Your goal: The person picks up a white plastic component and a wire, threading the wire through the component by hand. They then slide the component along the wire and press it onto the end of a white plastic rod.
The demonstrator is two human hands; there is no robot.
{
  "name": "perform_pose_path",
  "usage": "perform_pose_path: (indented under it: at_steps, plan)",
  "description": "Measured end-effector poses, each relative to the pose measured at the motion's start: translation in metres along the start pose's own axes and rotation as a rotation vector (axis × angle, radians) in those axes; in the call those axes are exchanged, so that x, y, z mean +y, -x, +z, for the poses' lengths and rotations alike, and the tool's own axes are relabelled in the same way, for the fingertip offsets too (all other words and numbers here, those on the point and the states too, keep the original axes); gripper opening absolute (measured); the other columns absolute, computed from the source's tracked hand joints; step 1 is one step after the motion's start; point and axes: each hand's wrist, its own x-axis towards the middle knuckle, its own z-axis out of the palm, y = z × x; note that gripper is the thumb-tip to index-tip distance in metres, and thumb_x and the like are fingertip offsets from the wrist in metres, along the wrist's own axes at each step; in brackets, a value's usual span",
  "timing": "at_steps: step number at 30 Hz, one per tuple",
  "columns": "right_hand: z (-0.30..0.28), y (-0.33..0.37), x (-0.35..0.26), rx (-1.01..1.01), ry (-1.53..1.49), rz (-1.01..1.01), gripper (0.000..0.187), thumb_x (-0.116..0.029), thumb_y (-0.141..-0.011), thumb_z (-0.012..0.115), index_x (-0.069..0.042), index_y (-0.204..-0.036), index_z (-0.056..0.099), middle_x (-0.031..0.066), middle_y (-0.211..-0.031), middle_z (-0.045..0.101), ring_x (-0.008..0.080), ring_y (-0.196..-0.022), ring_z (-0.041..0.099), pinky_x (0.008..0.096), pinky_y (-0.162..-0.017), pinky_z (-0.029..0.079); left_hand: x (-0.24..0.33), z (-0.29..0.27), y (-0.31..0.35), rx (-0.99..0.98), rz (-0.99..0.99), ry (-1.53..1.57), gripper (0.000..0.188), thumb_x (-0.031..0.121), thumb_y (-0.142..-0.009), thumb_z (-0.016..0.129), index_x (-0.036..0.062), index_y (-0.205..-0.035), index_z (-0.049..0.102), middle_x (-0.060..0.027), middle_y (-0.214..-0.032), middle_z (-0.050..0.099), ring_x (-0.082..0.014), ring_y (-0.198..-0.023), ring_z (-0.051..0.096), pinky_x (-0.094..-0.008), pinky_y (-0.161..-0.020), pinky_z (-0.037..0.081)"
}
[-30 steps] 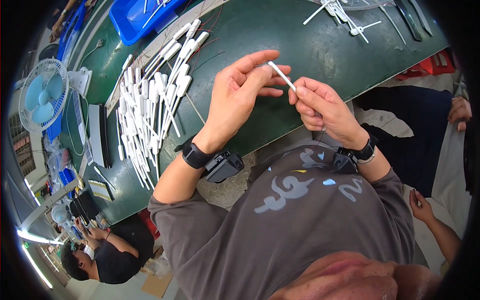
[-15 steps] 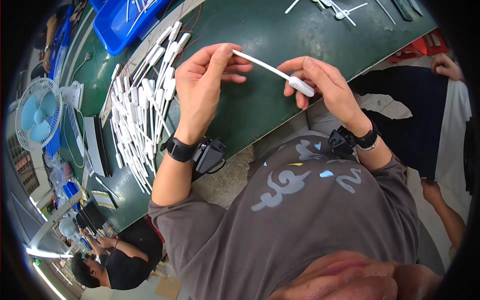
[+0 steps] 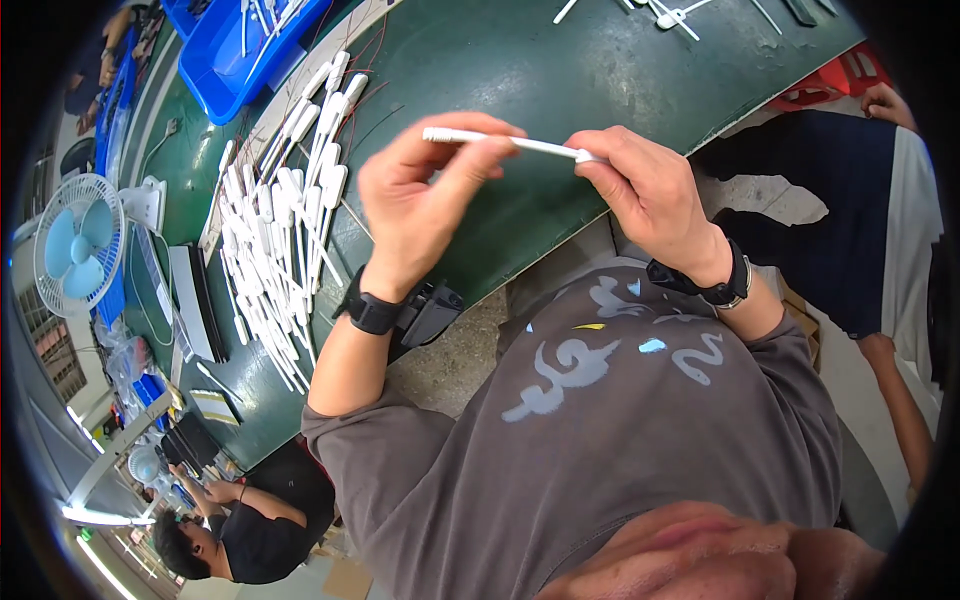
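Note:
A thin white plastic stick [image 3: 545, 147] with a thicker oval head stretches between my hands above the green table. My left hand [image 3: 420, 200] pinches the shaft between thumb and forefinger, and a ribbed tip juts out past those fingers to the left. My right hand [image 3: 655, 195] is closed around the oval head, most of which the fingers hide. To the left of my left hand lies a heap of similar white sticks with oval heads [image 3: 285, 225], some trailing thin dark red wires.
Beyond the heap stands a blue tray [image 3: 215, 85] with more white sticks in it. More white pieces [image 3: 675, 17] lie at the table's far edge. A fan [image 3: 80, 245] stands at the left. Other people sit at lower left [image 3: 255, 530] and at right [image 3: 880, 345].
The stick has turned nearer to level, its ribbed tip now showing past my left fingers. My right hand has closed further over the oval head.

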Motion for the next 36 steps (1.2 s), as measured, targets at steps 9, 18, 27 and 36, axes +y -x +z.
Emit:
perform_pose_path:
  at_steps: [9, 18, 27, 36]
  plan:
    - [-0.004, -0.002, -0.010, -0.001, -0.020, -0.199, 0.019, -0.002, -0.090, 0.065, 0.002, -0.108, 0.062, 0.0134, -0.085, 0.064, 0.0277, -0.069, 0.061, 0.0333, -0.058, 0.047, 0.000, 0.015, 0.000, -0.188, 0.407, -0.369, 0.017, 0.006, -0.081, 0.080, 0.0026, -0.095, 0.072, -0.0075, -0.086, 0.071, -0.0197, -0.077, 0.069, -0.0281, -0.066, 0.053]
    - [-0.007, -0.008, -0.008, -0.470, -0.852, 0.658, 0.024, -0.022, -0.102, 0.056, 0.001, -0.110, 0.060, 0.0077, -0.088, 0.067, 0.0179, -0.072, 0.064, 0.0301, -0.064, 0.050, 0.005, 0.020, 0.001, -0.108, -0.099, -0.268, 0.018, 0.019, -0.088, 0.076, 0.0031, -0.090, 0.069, -0.0026, -0.078, 0.068, -0.0137, -0.066, 0.062, -0.0252, -0.057, 0.048]
    - [0.007, -0.010, -0.007, -0.506, -1.320, 0.835, 0.033, -0.030, -0.104, 0.051, 0.000, -0.117, 0.058, 0.0056, -0.098, 0.065, 0.0139, -0.087, 0.063, 0.0271, -0.077, 0.050, -0.001, 0.012, -0.004, -0.109, -0.449, 0.054, 0.024, 0.027, -0.096, 0.067, 0.0040, -0.093, 0.070, 0.0015, -0.076, 0.064, -0.0037, -0.064, 0.055, -0.0192, -0.052, 0.042]
    - [0.004, -0.009, -0.002, -0.348, -1.359, 0.666, 0.034, -0.030, -0.105, 0.050, 0.000, -0.119, 0.058, 0.0088, -0.101, 0.063, 0.0161, -0.090, 0.066, 0.0305, -0.079, 0.055, -0.001, 0.023, 0.003, -0.024, -0.085, -0.061, 0.017, 0.016, -0.095, 0.065, 0.0005, -0.098, 0.070, -0.0041, -0.090, 0.069, -0.0100, -0.080, 0.064, -0.0241, -0.074, 0.051]
